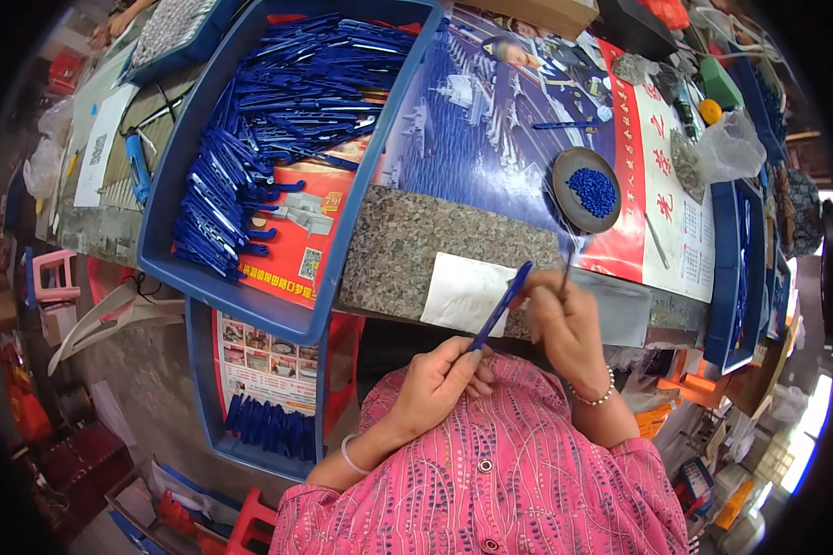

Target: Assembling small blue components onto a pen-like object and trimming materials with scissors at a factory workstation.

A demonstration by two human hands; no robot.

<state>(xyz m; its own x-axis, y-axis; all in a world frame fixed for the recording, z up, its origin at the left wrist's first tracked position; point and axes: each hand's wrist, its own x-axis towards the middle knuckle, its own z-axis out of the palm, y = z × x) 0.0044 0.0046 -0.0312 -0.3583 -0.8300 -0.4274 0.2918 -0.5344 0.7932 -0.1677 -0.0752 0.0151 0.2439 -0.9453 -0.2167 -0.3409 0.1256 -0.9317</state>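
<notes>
My left hand (442, 379) grips a slim blue pen-shaped piece (506, 303) by its lower end, tilted up to the right. Just beside its upper end, my right hand (565, 324) is pinched around a thin dark tool (567, 270) that points up; its tip is blurred. A white paper (453, 291) lies on the stone tabletop (407, 242) beyond the piece. Farther off, a round dark dish (572, 208) holds a heap of small blue pellets. At the left, a large blue tray (169, 194) is piled with similar slim blue pieces, some with hooked ends.
A second blue bin (204, 370) with blue pieces sits lower, under the tray's near edge. A glossy poster (491, 139) covers the table's far part, with two blue pieces (566, 124) on it. Plastic bags (733, 148) and another blue tray (727, 310) stand at the right.
</notes>
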